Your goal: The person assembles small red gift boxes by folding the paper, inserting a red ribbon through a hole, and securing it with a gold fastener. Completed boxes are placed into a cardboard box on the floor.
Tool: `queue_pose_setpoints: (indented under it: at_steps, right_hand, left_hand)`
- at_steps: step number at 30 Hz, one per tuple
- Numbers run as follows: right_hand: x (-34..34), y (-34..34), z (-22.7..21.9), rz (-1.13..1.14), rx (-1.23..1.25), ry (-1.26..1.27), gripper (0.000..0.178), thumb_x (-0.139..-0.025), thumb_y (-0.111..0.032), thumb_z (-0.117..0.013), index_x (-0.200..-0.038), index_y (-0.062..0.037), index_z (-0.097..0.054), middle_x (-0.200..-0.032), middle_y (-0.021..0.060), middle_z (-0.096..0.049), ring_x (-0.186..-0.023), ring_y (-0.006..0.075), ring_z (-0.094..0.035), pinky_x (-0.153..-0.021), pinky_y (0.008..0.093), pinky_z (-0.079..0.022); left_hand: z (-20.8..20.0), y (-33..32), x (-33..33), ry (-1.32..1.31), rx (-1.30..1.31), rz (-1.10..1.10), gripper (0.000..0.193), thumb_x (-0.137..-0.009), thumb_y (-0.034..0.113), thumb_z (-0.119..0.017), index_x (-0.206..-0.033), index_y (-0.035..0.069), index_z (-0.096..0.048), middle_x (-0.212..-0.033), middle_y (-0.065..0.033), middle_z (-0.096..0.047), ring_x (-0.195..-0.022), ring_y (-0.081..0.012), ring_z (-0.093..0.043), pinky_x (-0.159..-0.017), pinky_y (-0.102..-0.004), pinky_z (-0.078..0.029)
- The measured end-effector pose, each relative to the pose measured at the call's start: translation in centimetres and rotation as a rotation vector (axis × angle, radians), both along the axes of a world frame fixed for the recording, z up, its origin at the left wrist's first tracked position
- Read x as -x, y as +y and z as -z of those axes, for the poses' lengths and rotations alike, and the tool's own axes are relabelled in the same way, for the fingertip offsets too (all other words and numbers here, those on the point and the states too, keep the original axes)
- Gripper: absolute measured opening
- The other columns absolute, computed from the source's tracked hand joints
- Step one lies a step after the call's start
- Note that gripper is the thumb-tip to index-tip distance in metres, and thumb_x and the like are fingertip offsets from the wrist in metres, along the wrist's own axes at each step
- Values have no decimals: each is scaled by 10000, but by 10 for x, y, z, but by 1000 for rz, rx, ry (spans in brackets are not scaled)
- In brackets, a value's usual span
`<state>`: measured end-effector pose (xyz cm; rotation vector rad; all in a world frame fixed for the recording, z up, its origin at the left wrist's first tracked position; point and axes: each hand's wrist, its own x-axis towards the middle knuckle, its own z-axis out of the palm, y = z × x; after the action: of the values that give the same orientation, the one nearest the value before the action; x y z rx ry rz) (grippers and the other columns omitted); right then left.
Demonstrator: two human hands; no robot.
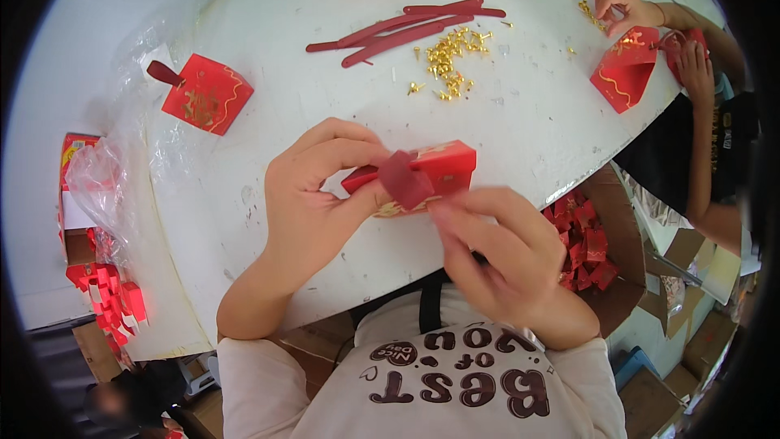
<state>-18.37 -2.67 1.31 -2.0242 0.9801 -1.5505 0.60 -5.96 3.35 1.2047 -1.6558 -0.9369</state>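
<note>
My left hand [313,187] grips a small red paper gift box [451,164] with gold print, held above the white table. A dark red strap [406,180] bends across the box's near end, by my left thumb and fingers. My right hand [504,244], blurred by motion, is at the box's lower right edge. Its thumb and fingertips are pinched together; anything between them is too small or smeared to make out. Beyond my hands lie a pile of gold metal paper fasteners [447,57] and several loose dark red straps [398,32].
A red box with a strap [207,96] lies at the left. Clear plastic wrap [101,183] and more red boxes [110,301] are along the left edge. An open carton [621,252] of red pieces stands at the right. A co-worker's hands [697,69] handle another red box [626,73].
</note>
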Motion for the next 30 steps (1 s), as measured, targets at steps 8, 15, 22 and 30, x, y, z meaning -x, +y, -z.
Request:
queue_pose_setpoints:
  at_steps: [8,15,22,30]
  right_hand:
    - [-25,-19,22,219,154,-10,255,-628,50,-747,-855,-13,-651,-818,75,-610,-657,199,-582,-518,277,-465]
    - [-35,-21,24,321,220,127,315,-602,37,-732,-877,-15,-587,-827,88,-605,-643,211,-574,-489,278,-462]
    - [-16,-10,21,-46,-179,-241,249,-666,116,-664,-841,9,-524,-927,144,-627,-750,154,-615,-635,257,-521]
    - [23,-18,11,-26,-472,-684,134,-794,128,-565,-872,27,-525,-846,144,-628,-711,169,-654,-607,300,-564]
  left_hand:
    - [8,11,3,294,-90,209,220,-852,-86,-543,-1070,-103,-566,-1044,-141,-615,-883,-161,-627,-737,-282,-550]
    - [11,16,8,250,-47,81,210,-850,-66,-545,-1053,-58,-600,-937,-106,-653,-805,-136,-623,-722,-264,-523]
    - [16,8,5,256,14,15,200,-828,-66,-561,-1017,-44,-625,-948,-103,-659,-832,-118,-611,-746,-244,-495]
    - [16,7,4,326,-21,35,210,-826,-74,-555,-1024,-68,-623,-988,-111,-641,-876,-121,-593,-779,-240,-471]
